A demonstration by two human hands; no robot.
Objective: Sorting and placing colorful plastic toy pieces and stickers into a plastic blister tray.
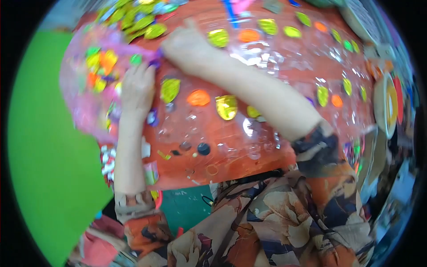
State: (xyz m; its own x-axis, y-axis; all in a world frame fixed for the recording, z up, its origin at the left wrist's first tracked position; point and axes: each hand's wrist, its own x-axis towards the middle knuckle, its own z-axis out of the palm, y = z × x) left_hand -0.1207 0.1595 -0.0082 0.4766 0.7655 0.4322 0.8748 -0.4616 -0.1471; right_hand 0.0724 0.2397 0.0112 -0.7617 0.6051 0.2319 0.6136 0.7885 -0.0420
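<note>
My left hand [138,86] lies over the near-right side of a pink translucent plastic bag [78,95], its fingers curled together beside a small green piece [135,59]. Inside the bag are orange [108,61], yellow and green pieces. Just to the right, my right hand [183,48] reaches across, somewhat blurred, with bent fingers close to a purple piece [156,54]. What either hand grips is hidden. Below the right hand, clear moulded plastic trays [178,122] carry a shiny yellow-gold piece [170,90], an orange oval piece [198,97] and another gold piece [227,107].
A heap of gold-green pieces [138,20] lies at the far left of the reddish table [262,161]. More trays with gold and orange pieces extend to the right. A black round disc [203,148] sits near the front edge. A pale oval basin [386,107] stands at the right.
</note>
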